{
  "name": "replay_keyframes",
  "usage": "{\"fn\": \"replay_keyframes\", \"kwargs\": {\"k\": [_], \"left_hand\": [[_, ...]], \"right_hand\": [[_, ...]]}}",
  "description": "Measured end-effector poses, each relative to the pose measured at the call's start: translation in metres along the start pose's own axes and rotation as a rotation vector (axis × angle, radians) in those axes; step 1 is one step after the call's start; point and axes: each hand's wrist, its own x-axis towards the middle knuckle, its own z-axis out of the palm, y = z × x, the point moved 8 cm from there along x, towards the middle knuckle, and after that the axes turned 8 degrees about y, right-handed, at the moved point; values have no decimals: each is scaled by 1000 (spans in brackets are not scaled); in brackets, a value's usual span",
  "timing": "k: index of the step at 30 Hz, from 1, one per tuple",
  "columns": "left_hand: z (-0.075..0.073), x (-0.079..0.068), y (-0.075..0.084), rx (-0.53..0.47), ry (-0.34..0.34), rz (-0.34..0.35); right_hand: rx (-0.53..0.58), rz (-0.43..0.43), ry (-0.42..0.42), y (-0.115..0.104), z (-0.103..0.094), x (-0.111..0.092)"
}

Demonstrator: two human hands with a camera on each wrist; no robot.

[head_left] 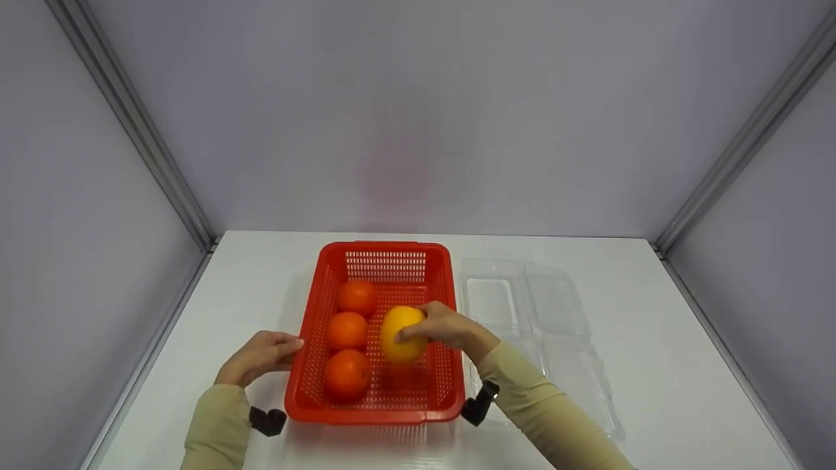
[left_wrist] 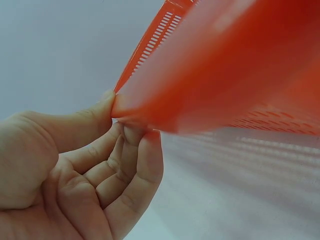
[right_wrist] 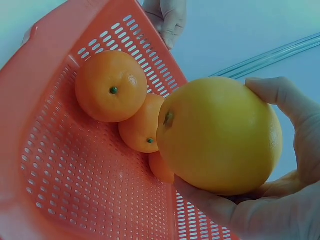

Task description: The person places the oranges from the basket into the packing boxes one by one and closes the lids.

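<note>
My left hand [head_left: 258,358] pinches the left rim of a red perforated plastic basket [head_left: 374,415], thumb on top and fingers curled below the edge in the left wrist view. My right hand [head_left: 452,326] grips a large, smooth yellow fruit [right_wrist: 222,135] with a small brown stem end, the thumb on one side and the fingers on the other. It is held over the right half of the basket. Along the basket's left side three oranges lie in a row: a near orange [head_left: 347,375], a middle orange [head_left: 347,331] and a far orange [head_left: 357,298].
Clear plastic clamshell containers [head_left: 558,303] lie opened out to the right of the basket, partly covered by my right forearm. All this stands on a white table [head_left: 679,391], with pale panels [head_left: 418,117] rising at its back and sides.
</note>
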Motion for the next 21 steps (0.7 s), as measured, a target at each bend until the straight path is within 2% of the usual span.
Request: {"fn": "replay_keyframes", "kwargs": {"k": [8, 21], "left_hand": [[0, 2, 0, -6, -16, 20], [-1, 3, -2, -1, -2, 5]], "right_hand": [[-27, -17, 10, -2, -3, -8], [-8, -30, -10, -4, -6, -14]]}}
